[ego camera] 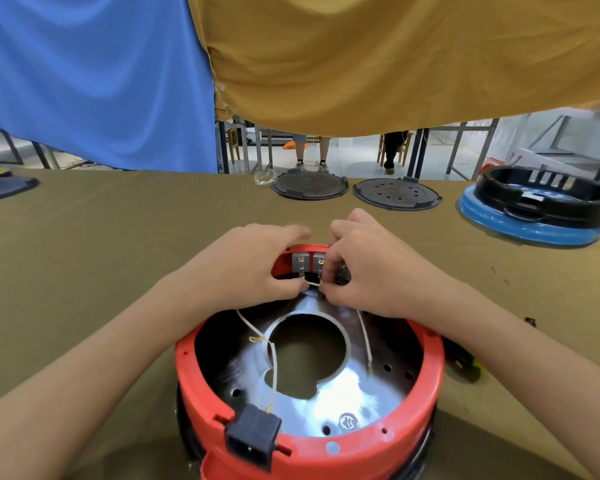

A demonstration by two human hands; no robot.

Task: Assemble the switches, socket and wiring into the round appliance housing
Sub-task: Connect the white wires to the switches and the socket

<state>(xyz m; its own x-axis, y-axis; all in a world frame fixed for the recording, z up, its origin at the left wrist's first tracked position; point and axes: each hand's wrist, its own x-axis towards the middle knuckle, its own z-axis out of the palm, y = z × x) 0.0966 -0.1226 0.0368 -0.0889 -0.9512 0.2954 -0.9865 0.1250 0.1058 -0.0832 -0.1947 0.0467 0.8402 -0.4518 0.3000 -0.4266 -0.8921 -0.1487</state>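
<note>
The round red housing (430, 372) stands open side up on the table in front of me, with a shiny metal plate inside. A black power socket (252, 436) sits in its near rim. Two grey switches (309, 263) are set in the far wall, brass terminals facing inward. My left hand (243, 268) and my right hand (368, 268) meet at the far rim, and both pinch a short white jumper wire (313, 283) just below the switches. Two longer white wires (272, 358) lie loose across the plate.
Two dark round covers (309, 187) (397, 195) lie at the table's far edge. A black ring on a blue base (534, 211) stands at far right. A black and yellow tool (463, 362) lies right of the housing. Blue and tan cloths hang behind.
</note>
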